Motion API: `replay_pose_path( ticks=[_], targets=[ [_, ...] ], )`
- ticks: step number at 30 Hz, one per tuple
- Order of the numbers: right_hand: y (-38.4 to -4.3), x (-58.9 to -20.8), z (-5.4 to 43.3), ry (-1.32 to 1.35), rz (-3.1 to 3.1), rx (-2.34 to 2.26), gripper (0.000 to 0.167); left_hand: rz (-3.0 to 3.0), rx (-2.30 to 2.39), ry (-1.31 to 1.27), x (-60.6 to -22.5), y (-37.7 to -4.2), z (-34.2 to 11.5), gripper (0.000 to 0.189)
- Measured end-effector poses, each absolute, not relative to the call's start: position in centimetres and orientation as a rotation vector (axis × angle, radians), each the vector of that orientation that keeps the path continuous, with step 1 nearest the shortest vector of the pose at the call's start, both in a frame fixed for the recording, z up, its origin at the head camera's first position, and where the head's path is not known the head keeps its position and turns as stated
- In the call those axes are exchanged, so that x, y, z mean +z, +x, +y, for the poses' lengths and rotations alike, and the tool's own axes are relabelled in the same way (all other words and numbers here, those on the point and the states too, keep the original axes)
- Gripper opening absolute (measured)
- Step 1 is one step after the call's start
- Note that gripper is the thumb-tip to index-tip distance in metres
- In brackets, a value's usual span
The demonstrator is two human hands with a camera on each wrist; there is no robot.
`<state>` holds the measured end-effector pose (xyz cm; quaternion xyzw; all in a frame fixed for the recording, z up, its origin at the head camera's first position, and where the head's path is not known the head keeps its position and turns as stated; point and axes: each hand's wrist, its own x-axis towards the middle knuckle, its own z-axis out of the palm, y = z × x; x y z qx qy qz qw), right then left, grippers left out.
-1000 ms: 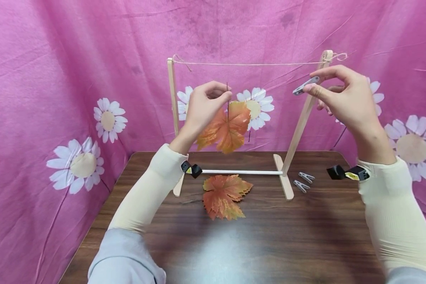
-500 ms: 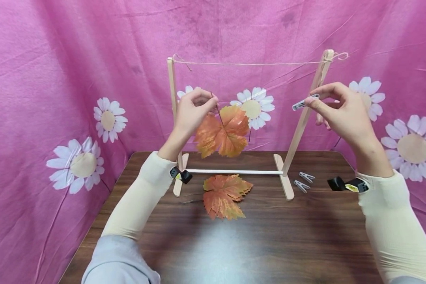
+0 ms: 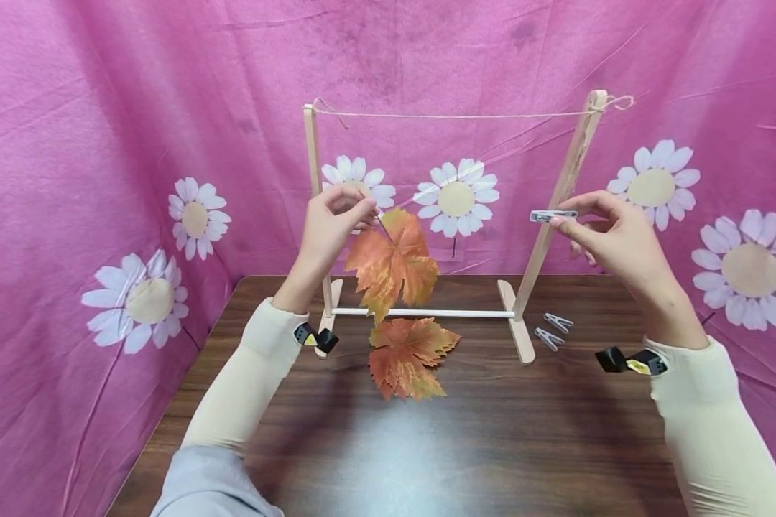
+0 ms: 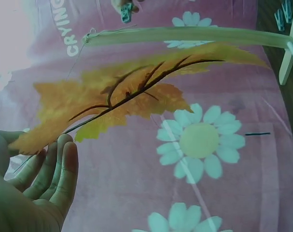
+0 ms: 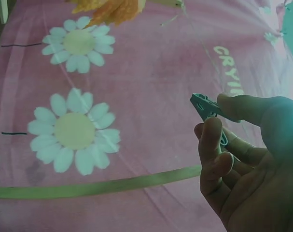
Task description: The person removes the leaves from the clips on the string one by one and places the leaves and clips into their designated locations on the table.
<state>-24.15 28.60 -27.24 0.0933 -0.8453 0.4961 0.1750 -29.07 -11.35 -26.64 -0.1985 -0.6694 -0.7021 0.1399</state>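
Observation:
My left hand [image 3: 333, 226] pinches the thin dark stem of an orange-yellow artificial maple leaf [image 3: 397, 258], which hangs in the air in front of the wooden stand. The left wrist view shows the leaf [image 4: 132, 92] from its edge, its dark veins visible. In my right hand [image 3: 627, 240] a grey clothespin [image 3: 552, 215] is pinched between thumb and fingers, near the stand's right post. The right wrist view has this clothespin [image 5: 206, 106] at the fingertips. Above both hands a string [image 3: 453, 116] stretches between the post tops.
A second maple leaf [image 3: 410, 359] lies on the wooden table [image 3: 491, 431] below the held one. Two grey clothespins [image 3: 553, 332] lie right of the stand's right foot [image 3: 517, 323]. A white rod [image 3: 453, 314] joins the posts low down. Behind hangs a pink flowered cloth [image 3: 465, 57].
Both hands have come down from near the string. The left hand also moved left with its leaf; the right hand's clothespin has turned to lie nearly level.

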Motion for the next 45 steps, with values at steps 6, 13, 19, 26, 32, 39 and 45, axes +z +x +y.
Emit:
replay_pose_path(
  ticks=[6, 13, 19, 26, 32, 39, 45],
  targets=[
    [-23.9, -29.3, 29.2, 0.271, -2.452, 1.367, 0.032, -1.909, -2.113, -0.518, -28.8, -28.6, -12.3, 0.012],
    [-23.6, -31.9, 29.4, 0.246, -2.493, 1.375, 0.029, -1.846, -2.187, -0.486, -31.8, -27.7, -12.9, 0.013],
    [-23.3, -34.3, 29.9, 0.205, -2.536, 1.405, 0.034, -1.813, -2.258, -0.408, -34.0, -27.0, -13.1, 0.014],
    [-23.2, -36.7, 30.6, 0.251, -2.557, 1.332, 0.034, -1.72, -2.365, -0.336, -36.3, -26.1, -13.4, 0.011],
    [-23.0, -38.8, 31.4, 0.255, -2.576, 1.225, 0.034, -1.669, -2.429, -0.281, -37.8, -25.5, -13.2, 0.013],
    [-22.6, -41.2, 32.4, 0.181, -2.61, 1.131, 0.03, -1.639, -2.459, -0.216, -39.7, -24.8, -13.3, 0.012],
    [-22.1, -42.9, 33.4, 0.09, -2.634, 1.16, 0.032, -1.587, -2.513, -0.145, -41.3, -24.0, -13.2, 0.02]
  ],
)
